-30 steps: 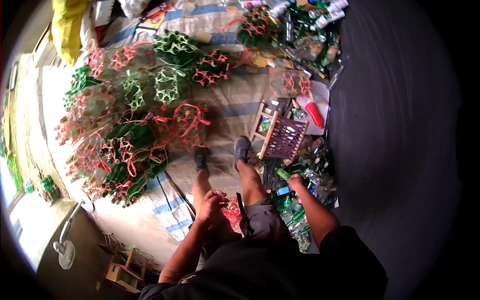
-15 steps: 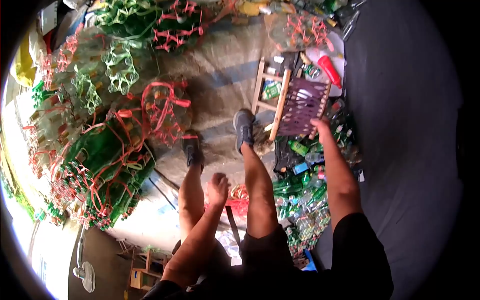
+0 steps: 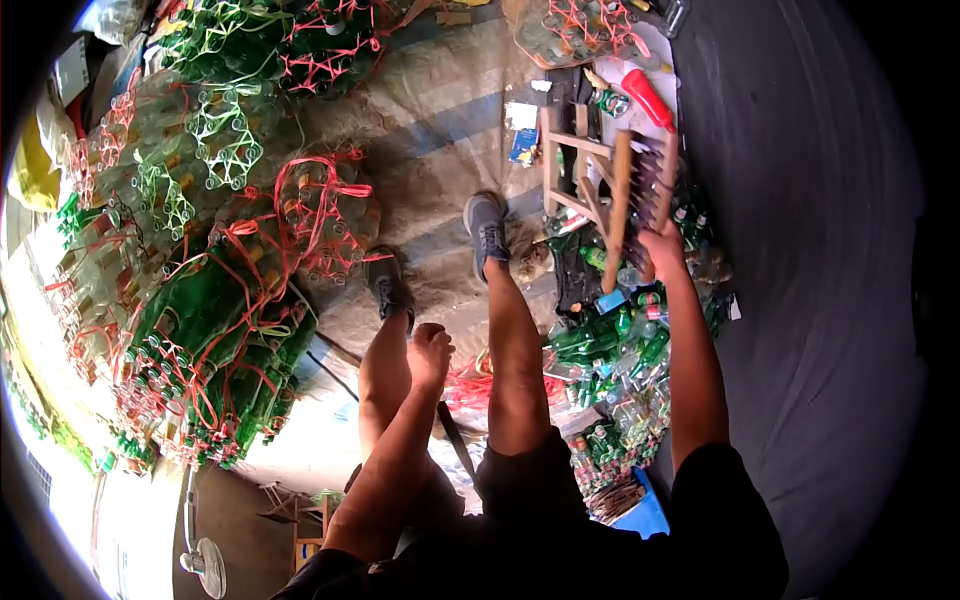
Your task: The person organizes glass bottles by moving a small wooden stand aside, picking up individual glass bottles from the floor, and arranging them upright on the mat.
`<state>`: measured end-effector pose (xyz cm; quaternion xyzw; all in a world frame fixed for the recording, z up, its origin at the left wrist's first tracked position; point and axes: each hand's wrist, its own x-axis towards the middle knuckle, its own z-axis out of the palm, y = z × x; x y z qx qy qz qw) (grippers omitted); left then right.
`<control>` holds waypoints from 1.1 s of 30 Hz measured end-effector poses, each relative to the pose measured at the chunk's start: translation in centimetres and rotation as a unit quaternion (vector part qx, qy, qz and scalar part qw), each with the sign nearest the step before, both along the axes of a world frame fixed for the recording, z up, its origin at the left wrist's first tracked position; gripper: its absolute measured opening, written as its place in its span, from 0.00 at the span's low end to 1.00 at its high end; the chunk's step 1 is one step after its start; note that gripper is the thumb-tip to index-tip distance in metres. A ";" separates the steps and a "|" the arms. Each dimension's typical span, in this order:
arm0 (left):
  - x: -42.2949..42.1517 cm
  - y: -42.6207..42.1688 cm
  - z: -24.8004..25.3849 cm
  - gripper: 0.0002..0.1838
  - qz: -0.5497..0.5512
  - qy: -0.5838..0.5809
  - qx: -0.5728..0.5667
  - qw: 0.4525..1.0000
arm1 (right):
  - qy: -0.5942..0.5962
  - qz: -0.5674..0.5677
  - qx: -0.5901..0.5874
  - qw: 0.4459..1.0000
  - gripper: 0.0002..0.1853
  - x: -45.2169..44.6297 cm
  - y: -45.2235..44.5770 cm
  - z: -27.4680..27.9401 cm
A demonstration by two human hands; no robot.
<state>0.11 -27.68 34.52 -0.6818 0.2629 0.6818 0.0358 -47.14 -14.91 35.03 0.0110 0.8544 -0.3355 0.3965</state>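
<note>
A: Where is the stool?
B: It is at the right edge of the tarp, leaning, with its dark woven seat turned almost sideways.
A: Who holds it?
B: The right hand. Its fingers are closed around the near end of the seat's side bar.
A: And the left hand?
B: It is above the left leg, well apart from the stool, with the fingers partly curled. I cannot tell if something is inside.
A: What is near the stool?
B: The red bottle lies just beyond it, and a blue card is on its left. The loose bottles are piled below the right hand.
A: And farther away?
B: Strapped bundles of bottles cover the left side of the tarp. Red straps lie behind the legs, and a blue tub is past the loose bottles.
</note>
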 end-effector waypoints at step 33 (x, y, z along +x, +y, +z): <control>-0.6 1.7 -0.7 0.10 -0.025 -0.015 -0.031 0.999 | -0.088 0.511 0.275 0.810 0.09 33.5 28.4 10.2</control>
